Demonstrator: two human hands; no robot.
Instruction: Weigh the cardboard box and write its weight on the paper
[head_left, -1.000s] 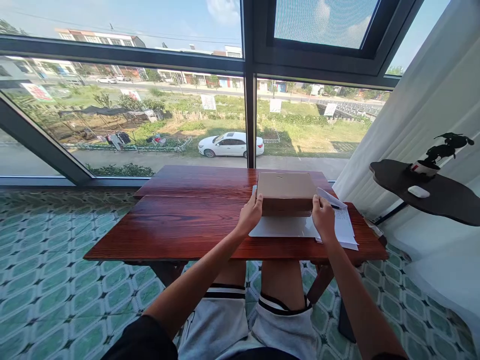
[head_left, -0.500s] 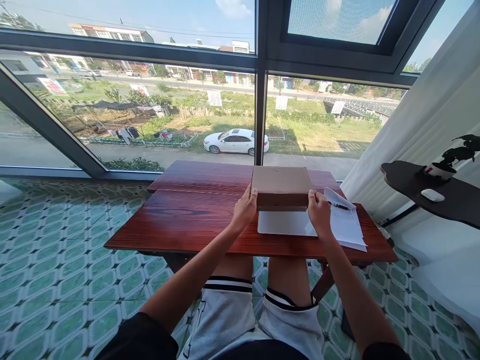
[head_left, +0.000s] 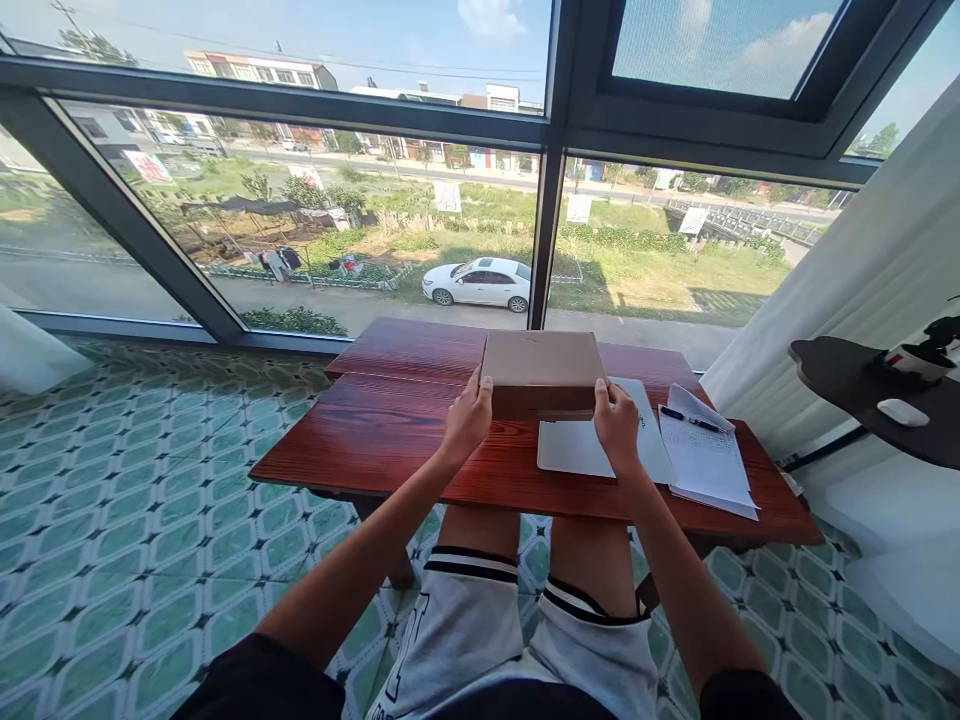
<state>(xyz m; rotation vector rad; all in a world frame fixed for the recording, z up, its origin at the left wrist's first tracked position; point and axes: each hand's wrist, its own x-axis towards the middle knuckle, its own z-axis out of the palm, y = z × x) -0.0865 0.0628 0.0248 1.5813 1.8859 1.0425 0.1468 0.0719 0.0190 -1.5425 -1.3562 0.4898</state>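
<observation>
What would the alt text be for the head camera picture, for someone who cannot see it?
A seated person's left hand and right hand grip the two near corners of a flat brown cardboard box over a red wooden table. A white sheet lies under the box, with papers and a pen to its right. Big windows beyond show a white car.

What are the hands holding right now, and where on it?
A flat cardboard box, gripped at its near corners: left hand on the left one, right hand on the right.
</observation>
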